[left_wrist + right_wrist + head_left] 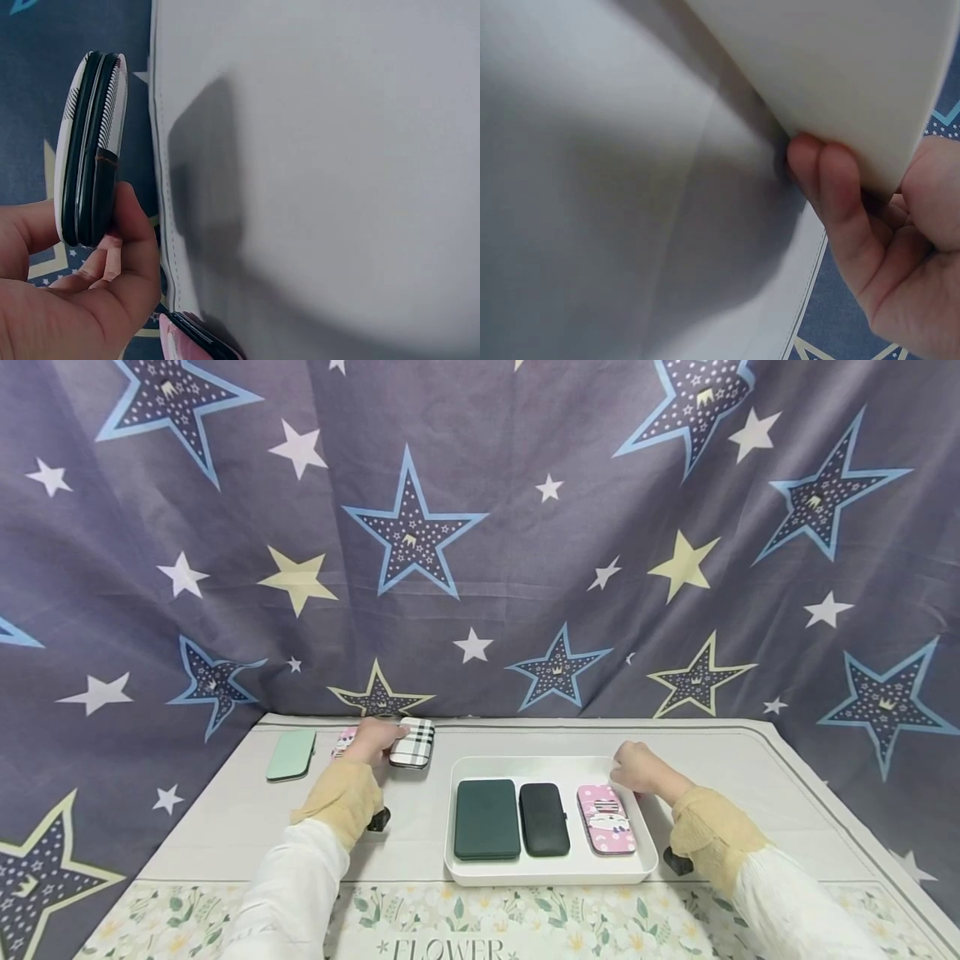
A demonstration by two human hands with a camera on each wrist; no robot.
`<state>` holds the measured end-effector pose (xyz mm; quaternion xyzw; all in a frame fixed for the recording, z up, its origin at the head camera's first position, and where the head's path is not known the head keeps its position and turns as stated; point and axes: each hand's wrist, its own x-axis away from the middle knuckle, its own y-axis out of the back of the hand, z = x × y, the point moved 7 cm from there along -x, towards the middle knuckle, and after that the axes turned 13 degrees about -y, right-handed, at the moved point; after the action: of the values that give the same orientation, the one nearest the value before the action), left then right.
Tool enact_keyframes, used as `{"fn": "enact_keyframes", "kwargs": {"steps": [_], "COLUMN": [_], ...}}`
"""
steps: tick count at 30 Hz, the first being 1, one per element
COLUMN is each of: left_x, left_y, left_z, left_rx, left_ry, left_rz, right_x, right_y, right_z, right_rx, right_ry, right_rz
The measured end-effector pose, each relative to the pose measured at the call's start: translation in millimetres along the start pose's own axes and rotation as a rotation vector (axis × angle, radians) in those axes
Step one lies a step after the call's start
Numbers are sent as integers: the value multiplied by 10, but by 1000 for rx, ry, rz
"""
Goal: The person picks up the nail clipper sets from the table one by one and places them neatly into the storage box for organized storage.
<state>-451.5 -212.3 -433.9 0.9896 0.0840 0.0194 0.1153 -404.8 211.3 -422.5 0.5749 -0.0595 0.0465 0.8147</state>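
Note:
My left hand (370, 742) pinches a small black-and-white plaid case (415, 743) between thumb and fingers. In the left wrist view, the plaid case (91, 150) stands on edge above the table, its dark seam facing the camera. A pink case (345, 739) lies partly hidden by the left hand, with a mint green case (292, 754) farther left. My right hand (647, 770) grips the far right corner of a white tray (547, 878), fingers curled round its wall (855, 82). Inside the tray are a dark green case (487, 820), a black case (545, 820) and a pink patterned case (606, 820).
A light grey mat (217, 835) covers the table, with a floral strip (420, 910) along the near side. The starred curtain (480, 610) hangs right behind the table's far edge.

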Motion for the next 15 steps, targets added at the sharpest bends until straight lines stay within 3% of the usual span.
{"fn": "enact_keyframes", "kwargs": {"steps": [9, 15], "left_x": [36, 95], "left_y": [-12, -52], "left_z": [-85, -170], "left_rx": [50, 131], "left_ry": [69, 74], "left_rz": [33, 63], "right_x": [-14, -18], "right_y": [-12, -12], "right_z": [-2, -1], "right_rx": [1, 0], "right_ry": [-7, 16], "right_rz": [13, -5]}}
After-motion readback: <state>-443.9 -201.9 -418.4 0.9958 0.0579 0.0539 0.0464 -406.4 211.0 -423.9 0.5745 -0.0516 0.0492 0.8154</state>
